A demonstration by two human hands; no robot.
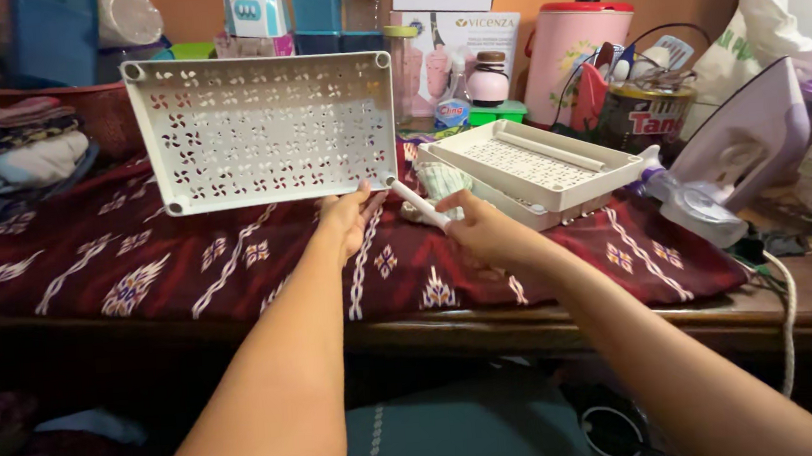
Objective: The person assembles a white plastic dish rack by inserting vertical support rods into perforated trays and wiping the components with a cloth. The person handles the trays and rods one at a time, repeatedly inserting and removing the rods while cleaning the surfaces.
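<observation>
My left hand point(346, 219) holds a white perforated plastic shelf tray point(256, 129) upright by its lower right edge, its underside facing me. My right hand point(483, 232) grips a short white plastic tube point(419, 205), whose upper end touches the tray's lower right corner socket. Just right of the hands, two more white shelf trays point(540, 166) lie stacked on the dark red patterned cloth point(142, 265), with another white tube point(553, 148) resting across the top one.
A pile of folded clothes point(10, 156) sits at the left. Behind are boxes, jars, a pink lidded bucket point(569, 45), a tin of utensils point(641, 116) and a plastic bag. A lilac clothes iron point(743, 138) stands at the right, its cord hanging over the wooden table edge point(527, 329).
</observation>
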